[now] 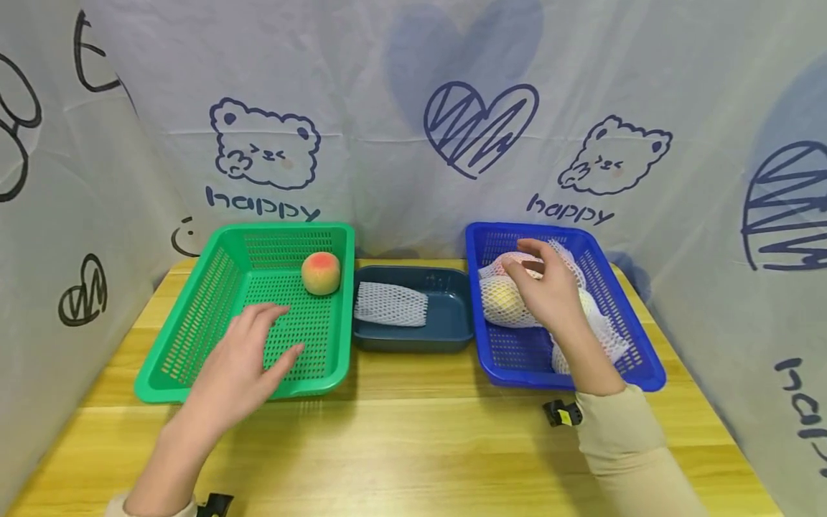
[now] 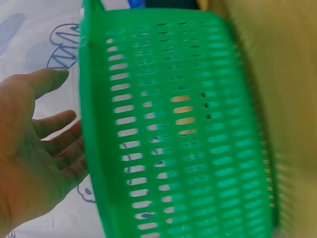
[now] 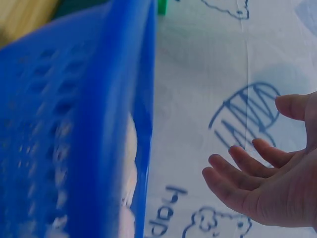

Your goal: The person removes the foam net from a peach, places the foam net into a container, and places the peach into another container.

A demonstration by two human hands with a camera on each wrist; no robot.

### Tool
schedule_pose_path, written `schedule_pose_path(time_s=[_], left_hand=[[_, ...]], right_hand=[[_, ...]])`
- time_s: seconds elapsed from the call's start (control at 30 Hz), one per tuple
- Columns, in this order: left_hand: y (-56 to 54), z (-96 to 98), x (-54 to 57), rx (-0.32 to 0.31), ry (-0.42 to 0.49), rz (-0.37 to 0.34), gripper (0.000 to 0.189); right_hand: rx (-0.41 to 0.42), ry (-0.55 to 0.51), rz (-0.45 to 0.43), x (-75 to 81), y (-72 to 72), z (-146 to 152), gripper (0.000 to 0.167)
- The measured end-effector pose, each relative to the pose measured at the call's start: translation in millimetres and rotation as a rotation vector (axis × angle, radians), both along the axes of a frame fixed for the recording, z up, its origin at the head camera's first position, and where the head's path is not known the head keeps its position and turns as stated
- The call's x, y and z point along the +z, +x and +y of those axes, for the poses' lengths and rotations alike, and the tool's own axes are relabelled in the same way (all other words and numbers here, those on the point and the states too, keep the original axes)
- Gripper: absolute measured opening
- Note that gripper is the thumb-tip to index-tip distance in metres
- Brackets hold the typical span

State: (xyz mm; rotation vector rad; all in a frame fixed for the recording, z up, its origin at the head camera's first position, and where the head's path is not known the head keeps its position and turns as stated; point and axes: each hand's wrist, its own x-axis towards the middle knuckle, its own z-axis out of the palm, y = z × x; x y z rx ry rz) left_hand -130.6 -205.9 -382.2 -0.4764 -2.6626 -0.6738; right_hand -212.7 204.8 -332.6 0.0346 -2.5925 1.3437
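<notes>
My left hand (image 1: 235, 366) hovers over the front of the green basket (image 1: 342, 323), fingers spread and relaxed, holding nothing. A peach (image 1: 321, 273) sits at the back right inside that basket. My right hand (image 1: 545, 287), loosely bent and holding nothing, is above the blue basket (image 1: 474, 287). Under it lie several round fruits in white foam nets, among them a yellowish netted fruit (image 1: 505, 301); the hand partly hides them. In the right wrist view, the right hand (image 3: 267, 178) stays apart from the blue basket's rim.
Between the baskets stands a dark blue-grey tray (image 1: 449, 305) with an empty white foam net (image 1: 391, 304) in it. The baskets and tray stand on a wooden table (image 1: 413, 431). A white printed cloth (image 1: 381, 172) hangs behind and at both sides.
</notes>
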Motion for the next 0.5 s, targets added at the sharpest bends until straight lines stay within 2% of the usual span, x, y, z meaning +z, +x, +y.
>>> schedule_pose_path(time_s=[0.13, 0.27, 0.5], left_hand=[[7.7, 0.5, -13.0, -0.001, -0.054, 0.003, 0.055], [14.0, -0.4, -23.0, -0.011, -0.117, -0.027, 0.056], [22.9, -3.3, -32.5, -0.024, -0.216, -0.079, 0.057]], right_hand=[[-0.041, 0.047, 0.024, -5.5, 8.6, 19, 0.057], [-0.055, 0.101, 0.015, -12.4, 13.4, 38, 0.061], [-0.061, 0.223, -0.066, -23.3, 17.2, 73, 0.068]])
